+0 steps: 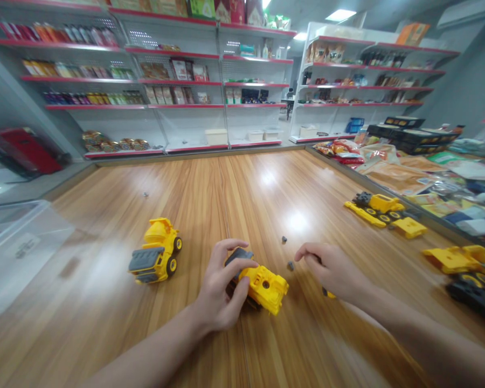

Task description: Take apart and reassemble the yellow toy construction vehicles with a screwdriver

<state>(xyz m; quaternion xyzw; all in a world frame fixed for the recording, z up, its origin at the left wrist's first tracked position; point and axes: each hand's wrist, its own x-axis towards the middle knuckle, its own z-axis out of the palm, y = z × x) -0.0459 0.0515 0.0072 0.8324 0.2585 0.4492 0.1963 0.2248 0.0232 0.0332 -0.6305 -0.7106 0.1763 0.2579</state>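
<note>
My left hand [225,291] is wrapped round a yellow toy truck [267,288] with a dark grey part, which lies on the wooden table. A round hole shows in the truck's yellow upper side. To its right, my right hand [331,272] is held low over the table with its fingers curled. From under that palm pokes the end of a small yellow-and-black object [328,293]; the rest is hidden, so its kind is unclear. Just beyond the right fingertips lies a small grey screw [291,265], and a second screw [284,240] lies farther back.
Left of my hands stands an assembled yellow toy truck [157,253]. At the right are yellow-and-black toy vehicle parts [382,207] and more vehicle parts [464,264]. A clear plastic bin [20,242] sits at the left edge. Packaged goods [404,167] lie beyond the table's right rim.
</note>
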